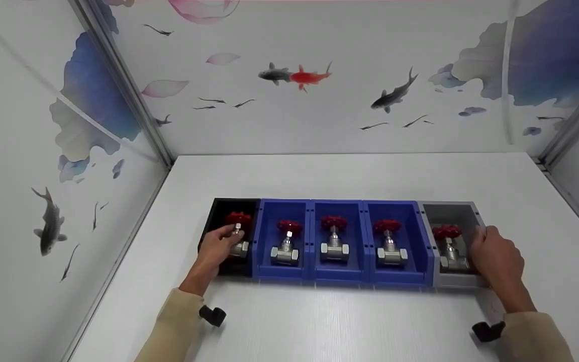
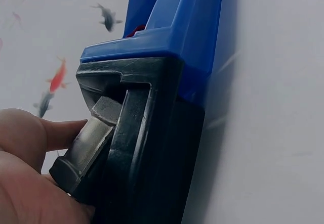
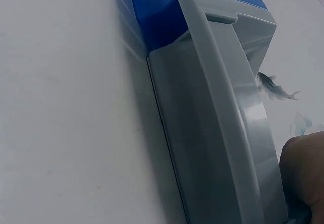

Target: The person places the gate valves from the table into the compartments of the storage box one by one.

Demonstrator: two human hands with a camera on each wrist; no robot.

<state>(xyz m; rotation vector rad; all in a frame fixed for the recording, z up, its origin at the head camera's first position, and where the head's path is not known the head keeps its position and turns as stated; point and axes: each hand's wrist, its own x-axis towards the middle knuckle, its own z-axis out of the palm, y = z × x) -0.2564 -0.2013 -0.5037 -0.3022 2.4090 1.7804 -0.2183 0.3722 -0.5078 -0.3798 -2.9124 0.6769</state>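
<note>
My left hand (image 1: 219, 246) reaches into the black bin (image 1: 219, 205) at the row's left end and grips a metal gate valve (image 1: 239, 248) with a red handwheel (image 1: 239, 217). In the left wrist view, fingers and palm lie about the metal valve body (image 2: 88, 143), which leans at the black bin's front lip (image 2: 132, 128). At the other end, my right hand (image 1: 499, 259) holds the right wall of the grey bin (image 1: 453, 207); its fingertips are partly hidden. Another red-wheeled valve (image 1: 450, 254) sits inside that bin. The right wrist view shows the grey bin's front (image 3: 202, 113) beside the hand (image 3: 304, 168).
Between the end bins stand three joined blue bins (image 1: 337, 274), each holding a red-wheeled valve (image 1: 334, 250). The row rests on a white table (image 1: 350, 322). White panels printed with fish (image 1: 309, 77) enclose the back and sides.
</note>
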